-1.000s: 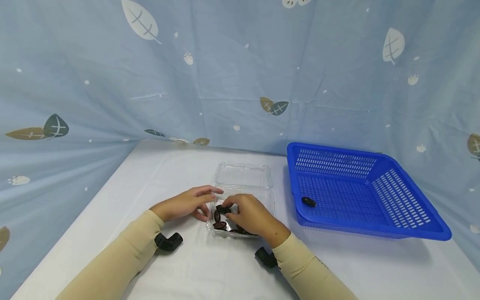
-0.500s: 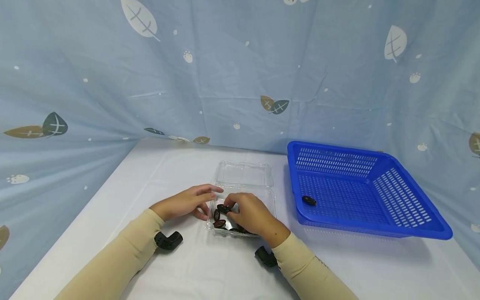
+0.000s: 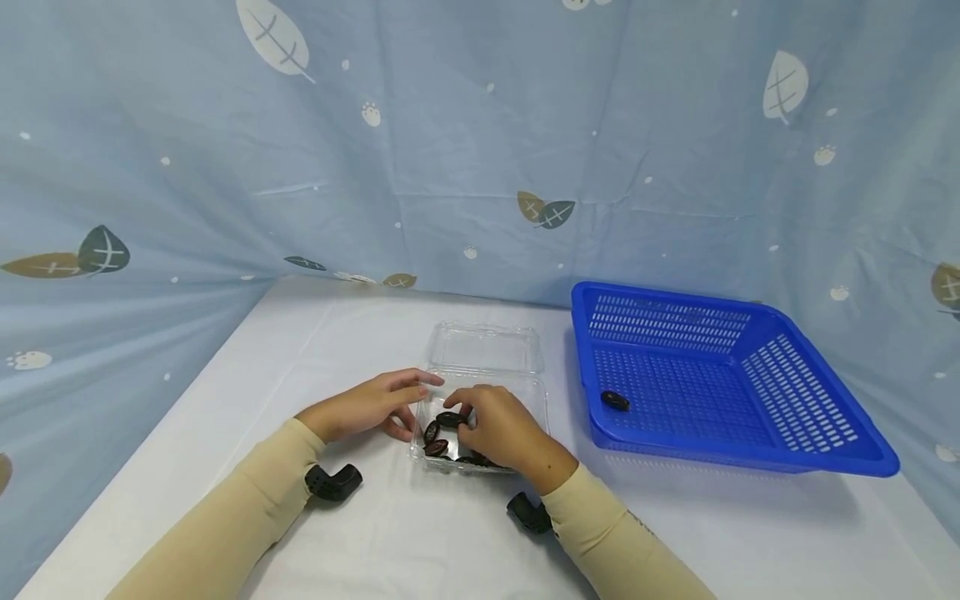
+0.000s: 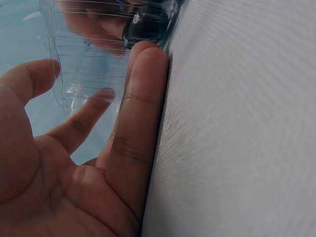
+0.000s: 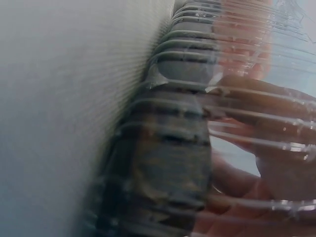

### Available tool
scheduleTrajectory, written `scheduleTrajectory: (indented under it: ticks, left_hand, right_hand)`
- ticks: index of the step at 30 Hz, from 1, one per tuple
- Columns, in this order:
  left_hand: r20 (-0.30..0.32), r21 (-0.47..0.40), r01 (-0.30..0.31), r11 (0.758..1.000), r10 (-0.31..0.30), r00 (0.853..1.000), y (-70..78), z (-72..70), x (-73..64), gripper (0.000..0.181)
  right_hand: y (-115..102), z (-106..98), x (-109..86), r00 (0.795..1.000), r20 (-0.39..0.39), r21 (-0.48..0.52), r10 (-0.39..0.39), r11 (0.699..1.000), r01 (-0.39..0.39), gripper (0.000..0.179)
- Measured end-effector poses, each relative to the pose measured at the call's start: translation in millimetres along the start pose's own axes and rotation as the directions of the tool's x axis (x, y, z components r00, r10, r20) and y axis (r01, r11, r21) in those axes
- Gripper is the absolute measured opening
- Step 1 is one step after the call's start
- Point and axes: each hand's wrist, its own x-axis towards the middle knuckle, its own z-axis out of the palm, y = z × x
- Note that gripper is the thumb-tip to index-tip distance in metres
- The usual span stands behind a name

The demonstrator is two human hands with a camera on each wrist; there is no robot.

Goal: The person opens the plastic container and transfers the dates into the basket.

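Observation:
A clear plastic clamshell box (image 3: 486, 392) stands on the white table with its lid (image 3: 486, 346) folded back. Several dark, glossy oval pieces (image 3: 437, 448) with reddish-brown marks lie inside. My right hand (image 3: 501, 423) reaches into the box from the right, thumb and index finger pinching one dark oval piece (image 3: 450, 419) close over the floor of the box. The right wrist view shows these fingers through the ribbed wall, beside large dark pieces (image 5: 168, 158). At the box's left side, my left hand (image 3: 375, 406) rests with fairly straight fingers (image 4: 140, 98) against the wall.
To the right stands a large blue slotted basket (image 3: 735, 454), with one dark oval piece (image 3: 615, 401) in its left corner. Black camera mounts (image 3: 333, 482) sit at both wrists. A blue leaf-patterned cloth (image 3: 450, 150) hangs behind the table.
The dark oval piece at my right fingertips has turned slightly within the box, and those fingers have shifted a little around it. My left hand stays at the wall.

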Motion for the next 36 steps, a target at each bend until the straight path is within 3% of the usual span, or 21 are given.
scheduleTrajectory:
  ticks: [9,13,18,24,29,32,36]
  left_hand:
    - [-0.005,-0.015,-0.026,1.000,0.026,1.000,-5.2,1.4,0.3,0.048]
    - [-0.004,-0.017,-0.021,1.000,0.021,1.000,-7.8,2.8,1.6,0.046]
    - [-0.001,-0.009,-0.027,1.000,0.027,1.000,-7.9,3.8,2.4,0.047]
    - [-0.010,-0.001,-0.022,1.000,0.022,1.000,-8.7,2.2,2.2,0.046]
    - [-0.017,0.020,-0.002,1.000,0.002,1.000,-7.7,1.3,0.8,0.046]
    - [-0.015,0.036,-0.003,0.999,0.003,1.000,-5.4,0.9,0.6,0.045]
    - [-0.015,0.043,-0.004,0.999,0.005,1.000,-4.4,0.4,-0.3,0.045]
  right_hand:
    - [-7.1,-9.4,-5.3,0.998,-0.052,0.018,-0.025,0.999,0.026,0.031]
    - [-13.7,-21.2,-13.4,0.996,-0.082,0.128,-0.042,0.990,0.053,0.032]
    - [-15.5,-41.5,-30.4,0.989,-0.134,0.287,-0.058,0.953,0.095,0.031]
    - [-8.1,-78.3,-52.8,0.992,-0.129,0.393,0.011,0.918,0.041,0.029]
    - [12.4,-106.2,-68.9,0.983,-0.162,0.329,0.086,0.944,-0.028,0.028]
    - [28.4,-119.8,-78.3,0.967,-0.212,0.247,0.140,0.965,-0.085,0.029]
    - [52.1,-131.4,-86.5,0.943,-0.265,0.167,0.204,0.972,-0.163,0.030]
